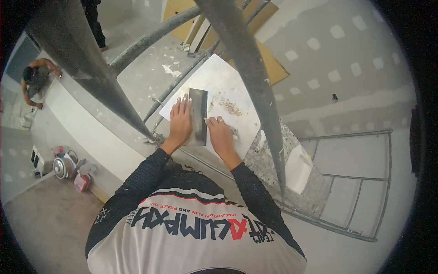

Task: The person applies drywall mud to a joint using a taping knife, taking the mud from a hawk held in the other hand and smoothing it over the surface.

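Observation:
A flat rectangular tool [198,112], with a dark metal face and pale left part, lies on a white board [228,82] amid the scaffold tubes. My left hand [181,122] rests on the tool with its fingers stretched out. My right hand [221,137] is at the tool's right edge, fingers curled round something too hidden to make out. Brown debris [232,105] is scattered on the board beside them.
Steel scaffold tubes [77,59] surround the board. At left a person [36,80] crouches; another person's legs [93,25] show at top. Lower left are a silver pot and containers [64,168]. Brown panels [269,59] lie behind; a metal frame [356,178] is at right.

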The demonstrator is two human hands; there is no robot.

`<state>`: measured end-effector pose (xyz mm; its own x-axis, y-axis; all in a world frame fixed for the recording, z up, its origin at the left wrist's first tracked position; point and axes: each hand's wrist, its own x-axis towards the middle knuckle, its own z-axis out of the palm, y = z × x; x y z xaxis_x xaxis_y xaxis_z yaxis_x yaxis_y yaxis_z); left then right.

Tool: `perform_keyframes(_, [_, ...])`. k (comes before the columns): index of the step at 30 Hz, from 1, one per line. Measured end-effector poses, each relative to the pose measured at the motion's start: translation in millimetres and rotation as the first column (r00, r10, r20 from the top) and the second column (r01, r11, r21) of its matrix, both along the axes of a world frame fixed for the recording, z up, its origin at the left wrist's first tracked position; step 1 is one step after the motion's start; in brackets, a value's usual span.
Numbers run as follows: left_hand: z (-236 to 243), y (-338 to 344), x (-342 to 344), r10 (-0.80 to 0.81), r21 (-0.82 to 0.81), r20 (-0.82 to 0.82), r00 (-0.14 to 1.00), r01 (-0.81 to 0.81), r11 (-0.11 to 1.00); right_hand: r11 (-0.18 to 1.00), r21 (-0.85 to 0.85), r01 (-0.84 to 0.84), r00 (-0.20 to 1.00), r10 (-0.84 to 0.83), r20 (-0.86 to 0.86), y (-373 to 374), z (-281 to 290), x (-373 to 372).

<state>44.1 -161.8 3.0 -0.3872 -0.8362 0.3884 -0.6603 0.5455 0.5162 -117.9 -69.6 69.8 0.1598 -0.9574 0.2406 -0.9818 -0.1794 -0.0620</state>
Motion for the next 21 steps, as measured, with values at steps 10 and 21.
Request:
perform_keyframes(10, [8.8, -0.3, -1.5, -0.006, -0.004, -0.040, 0.999, 0.006, 1.000, 0.990, 0.137, 0.016, 0.999, -0.010, -0.045, -5.2, 8.8, -0.3])
perform_keyframes(21, [0.5, -3.3, -1.6, -0.006, 0.001, -0.026, 1.000, 0.006, 1.000, 0.982, 0.178, 0.066, 0.995, -0.052, -0.081, -8.5, 10.0, 7.7])
